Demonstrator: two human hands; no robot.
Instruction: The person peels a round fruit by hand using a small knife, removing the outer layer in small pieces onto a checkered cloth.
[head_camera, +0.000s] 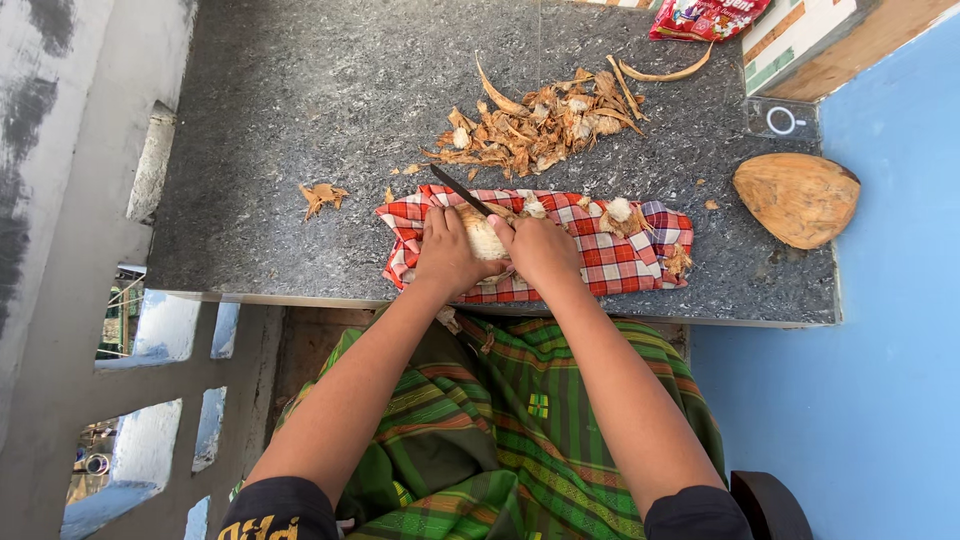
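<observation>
Gripping one coconut (483, 238), two hands.

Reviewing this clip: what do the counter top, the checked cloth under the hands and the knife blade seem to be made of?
Counter top: looks like polished dark stone, probably granite, going by its grey speckle and faint sheen.
Checked cloth: woven fabric, likely cotton, matte; it folds and bunches softly.
Knife blade: thin and dark, presumably metal, though too small to judge its finish.

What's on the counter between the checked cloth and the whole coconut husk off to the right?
The head view shows almost bare dark stone counter between the checked cloth and the coconut husk, with only one small brown husk scrap there.
</observation>
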